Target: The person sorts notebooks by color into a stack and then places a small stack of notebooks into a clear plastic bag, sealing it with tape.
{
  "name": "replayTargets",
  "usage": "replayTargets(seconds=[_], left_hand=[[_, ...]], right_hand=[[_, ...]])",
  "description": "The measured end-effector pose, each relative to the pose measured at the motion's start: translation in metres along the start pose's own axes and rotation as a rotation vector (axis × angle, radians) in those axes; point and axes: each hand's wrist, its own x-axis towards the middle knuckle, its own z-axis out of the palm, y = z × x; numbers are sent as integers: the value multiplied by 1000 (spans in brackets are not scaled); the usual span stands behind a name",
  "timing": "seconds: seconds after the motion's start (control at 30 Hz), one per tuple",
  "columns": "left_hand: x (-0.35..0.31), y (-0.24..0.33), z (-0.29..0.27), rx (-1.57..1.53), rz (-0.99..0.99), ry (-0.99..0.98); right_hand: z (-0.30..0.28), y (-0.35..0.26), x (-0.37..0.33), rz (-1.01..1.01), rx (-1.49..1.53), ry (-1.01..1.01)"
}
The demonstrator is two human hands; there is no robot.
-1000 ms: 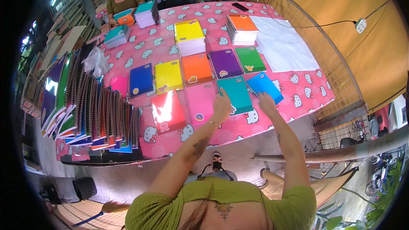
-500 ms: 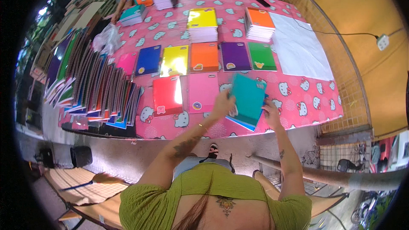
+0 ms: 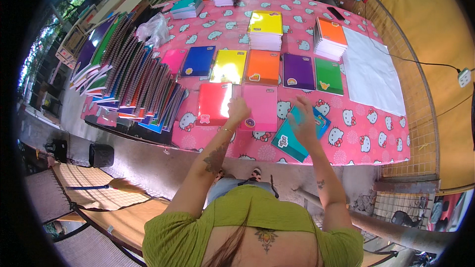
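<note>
Teal notebook (image 3: 292, 141) on pink cat-print tablecloth (image 3: 366, 133).

Both forearms extend forward from the lower edge, roughly parallel and near each other. The left hand (image 3: 238, 110) is loosely curled, knuckles up — a thin bracelet sits at its wrist, a tattoo on the forearm. The right hand (image 3: 303, 124) lies palm down, fingers spread flat — a small tattoo marks that forearm.

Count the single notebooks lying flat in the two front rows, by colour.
Pink: 2
Blue: 1
Yellow: 1
Orange: 1
Purple: 1
Green: 1
Red: 1
Teal: 1, under right hand
Total: 9
</note>
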Motion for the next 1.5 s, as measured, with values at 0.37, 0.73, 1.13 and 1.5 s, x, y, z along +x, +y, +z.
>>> replayTargets(seconds=[0.37, 0.73, 1.13, 1.5], left_hand=[[-77, 107, -113, -40, 1236, 276], [7, -123, -70, -214, 12, 189], [-91, 104, 61, -484, 648, -28], [173, -67, -81, 23, -216, 131]], right_hand=[[-25, -36, 16, 198, -269, -214], [-3, 67, -134, 820, -556, 182], [-46, 101, -159, 926, 212, 707], [-18, 13, -60, 588, -164, 426]])
